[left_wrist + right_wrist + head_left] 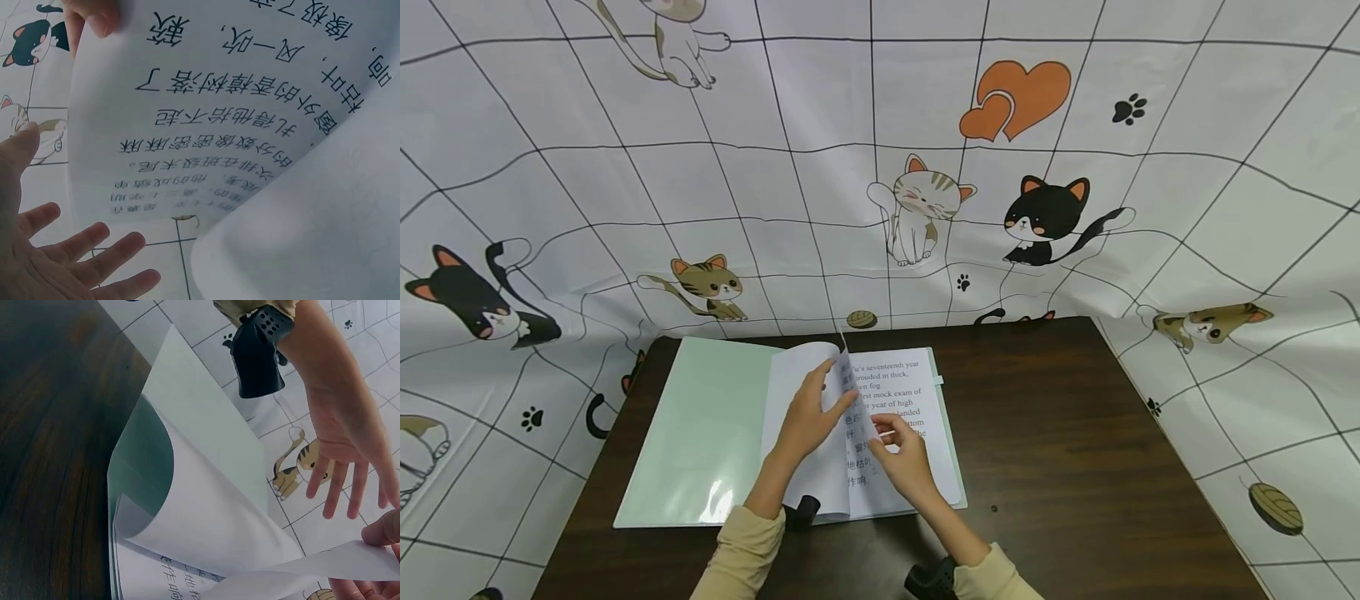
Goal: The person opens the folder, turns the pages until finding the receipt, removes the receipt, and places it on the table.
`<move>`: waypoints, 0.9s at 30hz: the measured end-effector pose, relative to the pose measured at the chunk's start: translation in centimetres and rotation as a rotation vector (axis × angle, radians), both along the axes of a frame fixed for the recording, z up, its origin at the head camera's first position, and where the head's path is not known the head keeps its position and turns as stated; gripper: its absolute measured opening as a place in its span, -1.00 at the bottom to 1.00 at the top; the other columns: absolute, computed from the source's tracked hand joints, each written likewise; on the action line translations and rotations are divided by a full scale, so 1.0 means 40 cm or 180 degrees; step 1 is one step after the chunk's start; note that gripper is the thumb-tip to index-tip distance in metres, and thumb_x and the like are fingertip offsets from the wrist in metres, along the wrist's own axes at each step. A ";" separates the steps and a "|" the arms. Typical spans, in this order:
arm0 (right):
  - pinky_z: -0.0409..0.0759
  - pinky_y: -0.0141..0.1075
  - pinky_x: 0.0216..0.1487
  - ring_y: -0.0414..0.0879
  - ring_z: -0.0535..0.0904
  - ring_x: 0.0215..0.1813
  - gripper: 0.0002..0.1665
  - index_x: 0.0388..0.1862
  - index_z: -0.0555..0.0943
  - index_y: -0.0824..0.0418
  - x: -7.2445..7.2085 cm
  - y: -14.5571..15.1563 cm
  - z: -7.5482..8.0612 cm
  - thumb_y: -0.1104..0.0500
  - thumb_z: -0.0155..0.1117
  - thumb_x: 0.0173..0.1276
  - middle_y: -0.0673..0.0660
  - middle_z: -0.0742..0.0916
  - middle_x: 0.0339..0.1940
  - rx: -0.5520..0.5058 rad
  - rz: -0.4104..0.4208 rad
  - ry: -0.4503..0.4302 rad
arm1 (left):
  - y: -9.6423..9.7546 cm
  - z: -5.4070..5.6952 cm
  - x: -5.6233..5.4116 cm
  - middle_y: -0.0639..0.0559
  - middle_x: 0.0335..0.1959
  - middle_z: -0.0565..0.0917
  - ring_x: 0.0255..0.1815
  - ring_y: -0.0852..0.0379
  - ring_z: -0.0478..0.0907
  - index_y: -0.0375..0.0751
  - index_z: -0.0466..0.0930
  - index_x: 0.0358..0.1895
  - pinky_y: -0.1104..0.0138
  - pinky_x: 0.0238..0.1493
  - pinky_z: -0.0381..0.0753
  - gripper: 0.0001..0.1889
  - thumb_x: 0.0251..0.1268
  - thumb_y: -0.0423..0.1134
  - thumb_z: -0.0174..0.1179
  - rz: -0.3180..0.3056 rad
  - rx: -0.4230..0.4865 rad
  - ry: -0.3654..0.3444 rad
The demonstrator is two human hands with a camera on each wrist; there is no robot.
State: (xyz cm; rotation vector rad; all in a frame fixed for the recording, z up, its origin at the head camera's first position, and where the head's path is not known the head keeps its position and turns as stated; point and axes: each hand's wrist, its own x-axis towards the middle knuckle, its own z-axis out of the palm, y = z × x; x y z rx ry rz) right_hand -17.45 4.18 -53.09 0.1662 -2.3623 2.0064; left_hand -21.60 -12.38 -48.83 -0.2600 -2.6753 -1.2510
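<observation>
A pale green folder (pixel 703 425) lies spread on the dark table, with printed sheets on its right side. One page (pixel 859 450) stands lifted between the hands, and Chinese writing shows on it. My right hand (pixel 908 467) pinches this page by its edge; in the right wrist view, the thumb (pixel 382 528) presses on the paper. My left hand (pixel 808 421) hovers on the page's other side, above the turned white sheet (pixel 775 400). Its fingers are spread and hold nothing, as the left wrist view shows. Large English print covers the sheet beneath (pixel 917 392).
The dark wooden table (pixel 1045 433) extends to the right of the folder. A white cloth (pixel 820 100) with cat drawings and grid lines hangs behind and at both sides. A black wrist camera (pixel 259 356) sits at the left sleeve. A small tab (pixel 938 380) sticks out at the folder's right edge.
</observation>
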 end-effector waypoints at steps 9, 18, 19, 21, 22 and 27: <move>0.56 -0.49 -0.31 -0.25 0.57 -0.29 -0.66 -0.01 0.61 0.35 0.010 -0.018 0.003 0.38 0.25 0.21 0.31 0.68 -0.18 0.0042 0.0085 0.0054 | 0.019 0.003 -0.001 -0.29 0.40 0.37 0.27 -0.25 0.49 -0.18 0.18 0.49 -0.05 0.19 0.55 -0.24 0.30 -0.01 0.24 -0.0084 0.0112 -0.0017; 0.56 -0.50 -0.34 -0.30 0.58 -0.28 -0.72 -0.07 0.64 0.30 0.025 -0.038 0.000 0.35 0.23 0.21 0.24 0.72 -0.18 0.0252 0.0240 0.0132 | 0.030 -0.018 0.003 -0.31 0.38 0.39 0.24 -0.23 0.50 -0.31 0.22 0.44 -0.02 0.12 0.60 -0.24 0.25 -0.06 0.28 -0.0156 0.0300 -0.0090; 0.56 -0.50 -0.33 -0.29 0.59 -0.27 -0.72 -0.07 0.64 0.30 0.027 -0.040 0.001 0.36 0.24 0.21 0.24 0.72 -0.19 0.0236 0.0254 0.0153 | 0.031 -0.020 0.003 -0.32 0.36 0.41 0.25 -0.22 0.49 -0.34 0.23 0.43 -0.01 0.11 0.60 -0.25 0.25 -0.08 0.28 -0.0158 0.0307 -0.0070; 0.57 -0.48 -0.32 -0.19 0.62 -0.26 -0.72 -0.07 0.63 0.36 0.040 -0.041 0.031 0.39 0.23 0.20 0.29 0.72 -0.19 0.0219 0.0285 0.0148 | 0.033 -0.024 0.003 -0.35 0.33 0.43 0.24 -0.23 0.49 -0.40 0.26 0.40 0.01 0.08 0.62 -0.29 0.27 -0.12 0.27 -0.0160 0.0300 -0.0018; 0.57 -0.46 -0.31 -0.14 0.63 -0.25 -0.71 -0.07 0.62 0.39 0.044 -0.042 0.040 0.41 0.22 0.20 0.31 0.72 -0.20 0.0214 0.0295 0.0138 | 0.033 -0.026 0.002 -0.38 0.31 0.43 0.24 -0.24 0.49 -0.43 0.26 0.39 0.01 0.07 0.63 -0.31 0.28 -0.15 0.26 -0.0164 0.0306 -0.0003; 0.58 -0.44 -0.29 -0.13 0.62 -0.26 -0.70 -0.07 0.62 0.40 0.041 -0.049 0.029 0.43 0.24 0.18 0.33 0.71 -0.20 0.0123 0.0295 0.0147 | 0.032 -0.023 -0.001 -0.45 0.30 0.42 0.21 -0.27 0.50 -0.52 0.23 0.37 -0.02 0.08 0.60 -0.33 0.25 -0.30 0.23 -0.0081 0.0295 -0.0047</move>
